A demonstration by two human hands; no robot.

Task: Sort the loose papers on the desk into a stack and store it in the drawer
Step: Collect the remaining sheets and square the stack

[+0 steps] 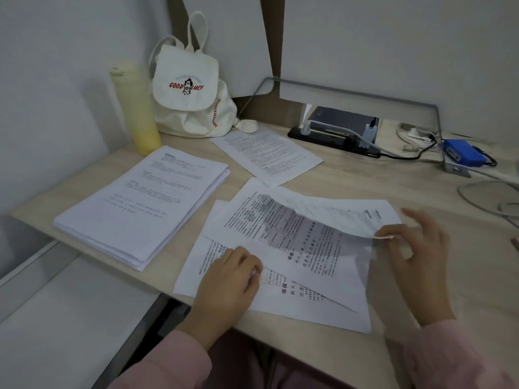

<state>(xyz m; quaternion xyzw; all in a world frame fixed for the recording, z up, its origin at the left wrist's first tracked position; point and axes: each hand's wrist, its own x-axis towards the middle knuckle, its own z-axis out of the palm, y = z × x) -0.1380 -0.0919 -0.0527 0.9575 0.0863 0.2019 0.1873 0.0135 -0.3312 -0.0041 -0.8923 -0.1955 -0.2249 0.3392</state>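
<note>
Bottle (pixel 134 108), backpack (pixel 191 105) — crowding (far-left) corner.

head | right grip (pixel 418 262) pinches sheet (pixel 337 217) corner; left grip (pixel 230 282) rests on papers (pixel 196 265)

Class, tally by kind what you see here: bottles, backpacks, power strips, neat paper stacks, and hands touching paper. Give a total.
Yellow bottle: 1
White canvas backpack: 1
Black power strip: 1
Neat paper stack: 1
Hands touching paper: 2, left hand and right hand, which pinches the lifted sheet
Total: 6
</note>
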